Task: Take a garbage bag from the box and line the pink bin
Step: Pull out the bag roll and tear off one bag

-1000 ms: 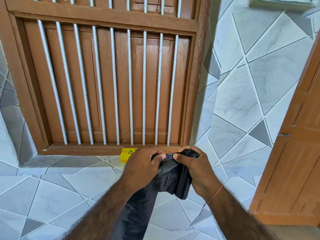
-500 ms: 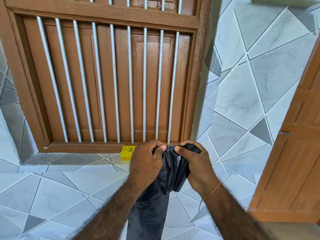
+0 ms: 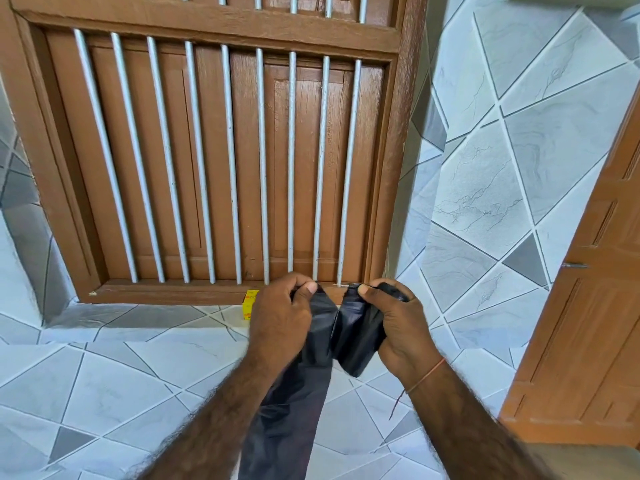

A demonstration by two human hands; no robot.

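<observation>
My left hand (image 3: 282, 322) and right hand (image 3: 398, 325) each pinch the top edge of the black garbage bag (image 3: 311, 382), its tail hanging toward six o'clock. At eleven o'clock beyond, the yellow box (image 3: 250, 304) sits below the barred window (image 3: 221, 161).

The black garbage bag (image 3: 322, 327) is pinched at its top edge, a long tail hanging below the left grip, a folded wad bunched under the right.

The yellow box (image 3: 250, 304) sits just left of the grip.

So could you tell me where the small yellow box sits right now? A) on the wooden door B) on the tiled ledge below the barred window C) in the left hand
B: the yellow box rests on the tiled ledge, just beyond the left hand.
</observation>
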